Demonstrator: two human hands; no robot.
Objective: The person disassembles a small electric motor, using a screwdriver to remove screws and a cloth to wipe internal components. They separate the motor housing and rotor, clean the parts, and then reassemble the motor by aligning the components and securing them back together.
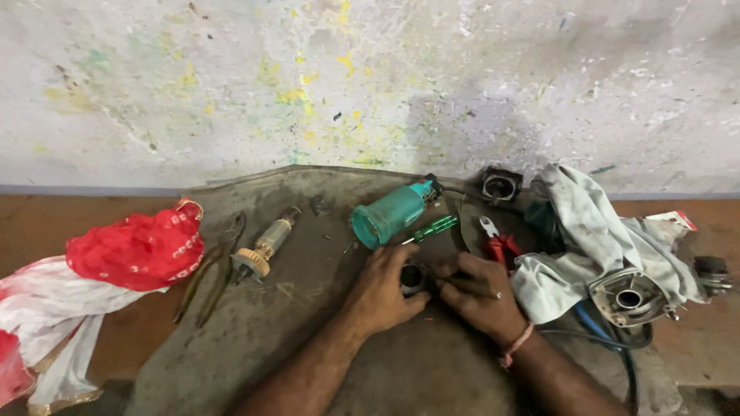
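The left hand [381,289] curls its fingers around a small dark cylindrical part [412,279], gripping it from the left. The right hand [482,296] pinches a thin tool [466,286], its tip just beside the part. Beyond the fingertips lie a green screwdriver [432,228] and a teal motor housing [389,215].

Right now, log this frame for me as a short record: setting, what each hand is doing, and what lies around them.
setting: grey mat on a floor, against a paint-flecked wall
left hand: grips a small dark round part
right hand: holds a thin tool against that part; cord at the wrist
behind hands: teal motor housing, green screwdriver, red-handled pliers
left side: motor rotor, dark pliers, red and white cloth
right side: dirty white rag, metal gear head, blue cable
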